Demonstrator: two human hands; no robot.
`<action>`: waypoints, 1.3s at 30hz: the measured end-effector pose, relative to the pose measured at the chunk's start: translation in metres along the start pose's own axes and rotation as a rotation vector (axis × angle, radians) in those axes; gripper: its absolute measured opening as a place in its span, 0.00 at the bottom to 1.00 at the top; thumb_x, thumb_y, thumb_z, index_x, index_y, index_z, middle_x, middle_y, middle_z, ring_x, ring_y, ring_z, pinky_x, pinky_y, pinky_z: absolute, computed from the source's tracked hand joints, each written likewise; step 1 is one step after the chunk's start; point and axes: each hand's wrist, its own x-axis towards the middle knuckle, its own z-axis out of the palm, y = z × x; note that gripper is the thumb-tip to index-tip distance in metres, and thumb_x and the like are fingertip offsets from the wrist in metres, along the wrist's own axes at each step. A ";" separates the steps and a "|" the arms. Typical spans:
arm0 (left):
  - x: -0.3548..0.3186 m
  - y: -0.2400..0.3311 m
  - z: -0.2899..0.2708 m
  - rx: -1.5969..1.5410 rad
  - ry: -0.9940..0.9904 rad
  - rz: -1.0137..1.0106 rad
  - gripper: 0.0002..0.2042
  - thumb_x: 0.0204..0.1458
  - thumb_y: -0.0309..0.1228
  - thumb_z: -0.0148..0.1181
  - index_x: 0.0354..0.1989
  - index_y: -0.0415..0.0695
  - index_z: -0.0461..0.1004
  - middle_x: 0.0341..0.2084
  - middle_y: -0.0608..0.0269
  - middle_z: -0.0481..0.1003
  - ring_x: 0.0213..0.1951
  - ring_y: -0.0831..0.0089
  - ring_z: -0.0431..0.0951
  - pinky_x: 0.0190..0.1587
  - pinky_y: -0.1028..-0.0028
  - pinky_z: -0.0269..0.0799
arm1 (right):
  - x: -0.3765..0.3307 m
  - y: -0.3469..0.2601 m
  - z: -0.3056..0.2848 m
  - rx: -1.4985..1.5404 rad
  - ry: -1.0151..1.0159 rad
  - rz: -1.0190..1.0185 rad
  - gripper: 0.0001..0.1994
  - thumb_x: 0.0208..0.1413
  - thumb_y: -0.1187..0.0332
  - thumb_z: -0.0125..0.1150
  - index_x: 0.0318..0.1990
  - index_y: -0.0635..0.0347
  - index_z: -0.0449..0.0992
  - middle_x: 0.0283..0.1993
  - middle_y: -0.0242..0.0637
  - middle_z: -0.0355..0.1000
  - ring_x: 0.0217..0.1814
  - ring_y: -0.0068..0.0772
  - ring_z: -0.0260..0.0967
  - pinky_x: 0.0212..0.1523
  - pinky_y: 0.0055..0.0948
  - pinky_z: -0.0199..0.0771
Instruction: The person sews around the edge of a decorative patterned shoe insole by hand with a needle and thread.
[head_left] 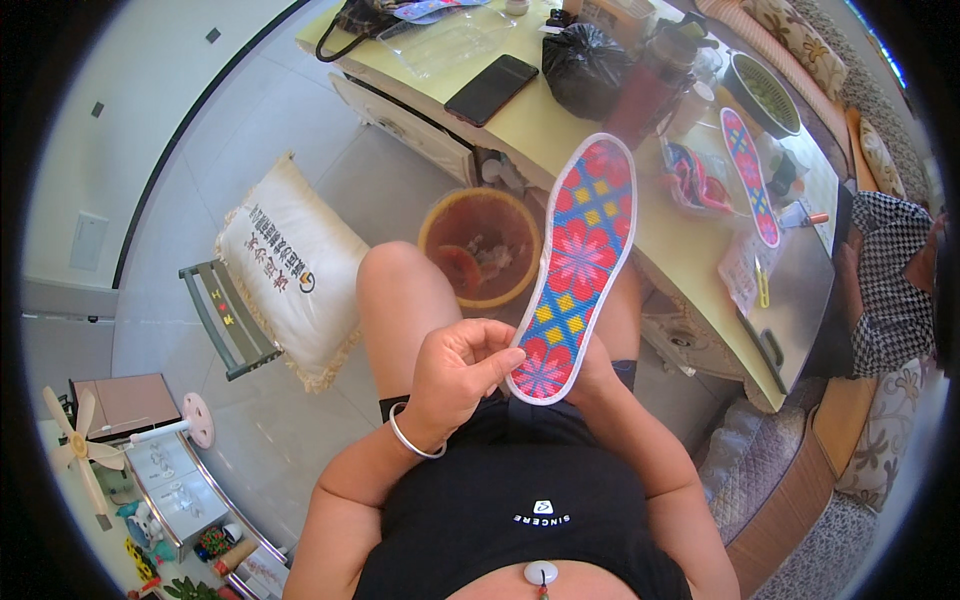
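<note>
1. The left hand (462,372) is pinching the lower end of an embroidered insole (577,265), thumb and curled fingers clenched on its edge; a silver bangle (412,440) is circling that wrist.
2. The right hand (592,372) is sitting behind the insole's lower end and is mostly hidden by it; it seems to be supporting the insole from the back, but whether its fingers are closed cannot be told.
3. The insole is being held up above the person's lap, tilted so its toe is pointing toward the near edge of the yellow tabletop (540,130); its face is showing red flowers and blue and yellow squares inside a white rim.
4. A second embroidered insole (750,175) is lying flat near the right end of the tabletop, well apart from the held one.
5. A black phone (491,89) is lying toward the tabletop's left end, with a black plastic bag (585,65) just beside it.
6. An orange basin (481,246) is standing on the floor below the tabletop's near edge, beside the person's bare knee (400,280).
7. A white cushion (285,270) is leaning on a small green stool (225,320) to the left.
</note>
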 end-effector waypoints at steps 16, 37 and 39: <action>0.004 -0.006 0.000 -0.053 0.001 -0.031 0.05 0.51 0.22 0.62 0.35 0.34 0.76 0.22 0.65 0.75 0.18 0.87 0.65 0.20 0.85 0.60 | 0.013 0.009 -0.016 0.090 0.006 0.040 0.15 0.57 0.63 0.58 0.46 0.63 0.71 0.40 0.39 0.74 0.39 0.32 0.74 0.40 0.31 0.77; 0.005 -0.011 -0.001 -0.341 -0.019 -0.102 0.05 0.49 0.20 0.62 0.34 0.33 0.76 0.24 0.62 0.76 0.17 0.86 0.64 0.21 0.85 0.59 | 0.011 0.011 -0.003 0.073 0.184 0.089 0.17 0.59 0.57 0.52 0.36 0.66 0.72 0.34 0.43 0.73 0.32 0.34 0.72 0.31 0.28 0.74; 0.004 -0.010 0.000 -0.303 -0.014 -0.095 0.05 0.49 0.20 0.62 0.34 0.33 0.75 0.23 0.62 0.76 0.17 0.85 0.64 0.20 0.84 0.60 | 0.009 0.011 -0.003 0.099 0.208 0.089 0.17 0.60 0.57 0.50 0.37 0.66 0.72 0.34 0.43 0.74 0.33 0.35 0.73 0.32 0.28 0.75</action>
